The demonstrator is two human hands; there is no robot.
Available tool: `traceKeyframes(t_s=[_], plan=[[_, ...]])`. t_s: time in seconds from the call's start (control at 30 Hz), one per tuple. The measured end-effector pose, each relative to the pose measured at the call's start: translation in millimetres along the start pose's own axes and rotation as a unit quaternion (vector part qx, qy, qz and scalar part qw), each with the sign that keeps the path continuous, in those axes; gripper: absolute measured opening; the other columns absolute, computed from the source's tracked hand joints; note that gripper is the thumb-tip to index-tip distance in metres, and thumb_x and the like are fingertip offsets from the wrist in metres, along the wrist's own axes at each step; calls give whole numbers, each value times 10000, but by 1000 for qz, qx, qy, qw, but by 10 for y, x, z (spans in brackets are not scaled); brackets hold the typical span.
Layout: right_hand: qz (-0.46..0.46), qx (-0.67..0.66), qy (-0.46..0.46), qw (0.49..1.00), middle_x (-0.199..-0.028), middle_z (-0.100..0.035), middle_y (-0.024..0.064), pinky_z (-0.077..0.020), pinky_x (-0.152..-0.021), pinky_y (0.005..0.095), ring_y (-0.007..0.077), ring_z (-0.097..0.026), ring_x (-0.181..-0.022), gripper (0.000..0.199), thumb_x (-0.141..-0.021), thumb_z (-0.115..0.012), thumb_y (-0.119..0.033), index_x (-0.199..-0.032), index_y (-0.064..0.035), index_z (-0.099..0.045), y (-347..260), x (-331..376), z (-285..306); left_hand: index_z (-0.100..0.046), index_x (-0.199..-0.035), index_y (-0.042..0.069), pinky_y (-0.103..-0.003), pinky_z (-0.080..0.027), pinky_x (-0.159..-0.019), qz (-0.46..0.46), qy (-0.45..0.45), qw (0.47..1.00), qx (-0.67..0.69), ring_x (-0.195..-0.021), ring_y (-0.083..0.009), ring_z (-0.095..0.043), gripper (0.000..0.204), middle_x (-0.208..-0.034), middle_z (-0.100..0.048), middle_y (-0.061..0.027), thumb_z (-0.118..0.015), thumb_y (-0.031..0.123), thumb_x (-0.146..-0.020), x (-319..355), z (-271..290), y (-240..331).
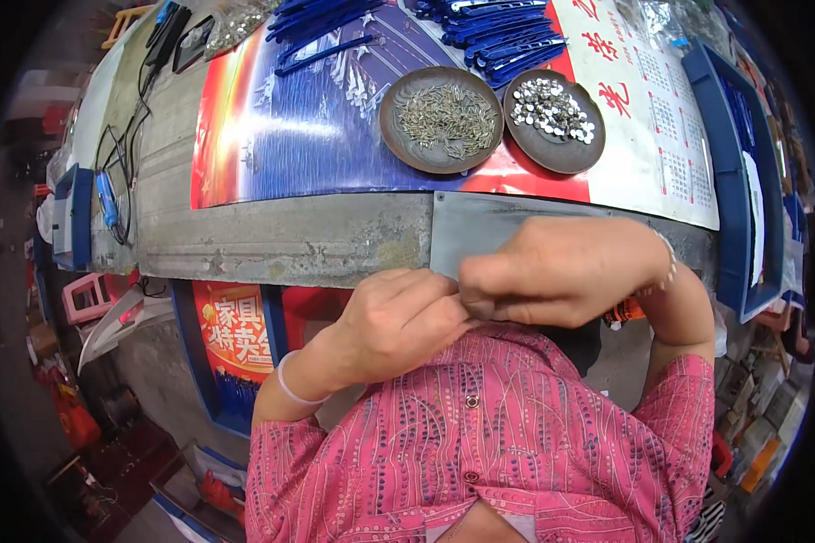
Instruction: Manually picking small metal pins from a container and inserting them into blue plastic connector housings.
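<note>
My left hand [398, 319] and my right hand [566, 271] meet at the table's near edge, close to my body. Fingers of both are curled and pressed together. Whatever they pinch is hidden behind the knuckles. Beyond them stands a round dark dish [391, 136] with many thin metal pins [451, 119]. Touching it on the right, a second dark dish [561, 159] carries small shiny round pieces [548, 107], some white and some dark. Farther back lies a pile of slim blue plastic pieces [507, 41], and another blue pile [312, 23] is to its left.
A calendar poster [290, 149] covers much of the grey worktable [272, 240]. Blue crates stand at the right edge [708, 90] and below the table at left [186, 339]. A blue-handled tool [109, 199] with a black cable lies far left. A clear bag [231, 32] sits behind.
</note>
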State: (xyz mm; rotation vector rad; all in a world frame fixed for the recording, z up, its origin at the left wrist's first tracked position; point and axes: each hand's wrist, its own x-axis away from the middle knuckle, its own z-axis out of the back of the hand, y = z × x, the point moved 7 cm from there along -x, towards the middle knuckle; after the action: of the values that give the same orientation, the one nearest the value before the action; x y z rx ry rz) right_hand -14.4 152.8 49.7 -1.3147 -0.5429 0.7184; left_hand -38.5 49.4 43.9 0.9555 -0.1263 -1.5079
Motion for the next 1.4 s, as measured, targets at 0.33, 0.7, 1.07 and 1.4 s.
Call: traceKeyframes(t_s=[0.33, 0.7, 1.07, 1.4], plan=[[-33, 547, 212, 809, -724, -543, 66, -439, -610, 292, 165, -536, -611, 228, -659, -594, -143, -855, -31, -565, -326, 180, -236, -616, -982, 33, -317, -430, -461, 58, 71, 992, -83, -555, -210, -540, 346, -682, -496, -49, -653, 63, -640, -90, -74, -76], [-181, 316, 496, 788, -895, -612, 141, -481, -740, 337, 285, -621, -816, 230, -781, -604, -10, -1010, 6, -581, -10, 1090, 427, -575, -1089, -4, -250, -435, -558, 166, 101, 970, 146, -635, -160, -552, 257, -788, -547, -95, -537, -63, -841, -162, -222, -97], [-279, 495, 385, 727, -932, -540, 142, -408, -790, 377, 310, -530, -884, 197, -817, -591, -92, -995, -9, -596, 359, 1086, 654, -512, -1116, -51, -175, -417, -652, 347, 126, 849, 379, -733, -60, -517, 217, -932, -511, -48, -485, -48, -901, -7, -411, -235], [-279, 496, 340, 749, -934, -538, 133, -388, -825, 372, 298, -527, -907, 219, -809, -614, -146, -977, -7, -590, 336, 916, 648, -503, -1140, -39, -160, -361, -563, 343, 137, 831, 417, -662, -28, -455, 235, -912, -489, -28, -475, -47, -907, 38, -464, -335]])
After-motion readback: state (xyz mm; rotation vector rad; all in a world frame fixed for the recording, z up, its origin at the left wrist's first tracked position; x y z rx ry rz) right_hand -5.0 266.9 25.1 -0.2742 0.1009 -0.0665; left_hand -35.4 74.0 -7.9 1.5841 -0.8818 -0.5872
